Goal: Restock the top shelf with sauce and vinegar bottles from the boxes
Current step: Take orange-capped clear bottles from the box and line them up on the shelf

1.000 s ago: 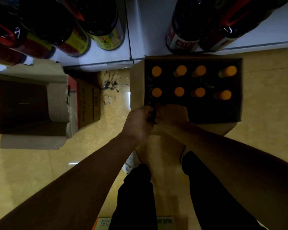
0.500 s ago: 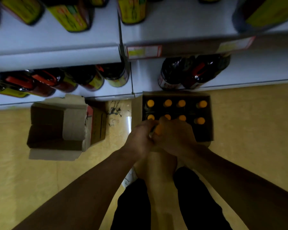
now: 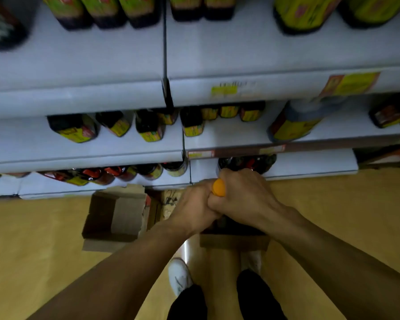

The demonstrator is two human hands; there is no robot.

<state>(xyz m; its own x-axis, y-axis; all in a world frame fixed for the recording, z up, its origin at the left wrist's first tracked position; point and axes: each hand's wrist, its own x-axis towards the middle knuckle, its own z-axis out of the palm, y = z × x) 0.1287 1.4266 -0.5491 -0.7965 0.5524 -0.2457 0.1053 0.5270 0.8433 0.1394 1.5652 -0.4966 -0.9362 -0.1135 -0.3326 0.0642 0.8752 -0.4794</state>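
Black trouser legs (image 3: 187, 303) and 1 white shoe (image 3: 179, 274) are showing nearest, on the yellow floor (image 3: 32, 262). Both forearms are reaching forward; the left hand (image 3: 192, 210) and right hand (image 3: 240, 197) are pressing against each other, fingers curling round 1 bottle (image 3: 218, 187), only its orange cap showing. That bottle is sitting above the brown box (image 3: 233, 242), largely hidden under the hands. Just left, 1 opened cardboard box (image 3: 113, 221) is lying on the floor, its contents not discernible. Beyond, white shelves (image 3: 79, 153) are carrying dark bottles with yellow labels (image 3: 148, 125) across 3 visible tiers, blurred.
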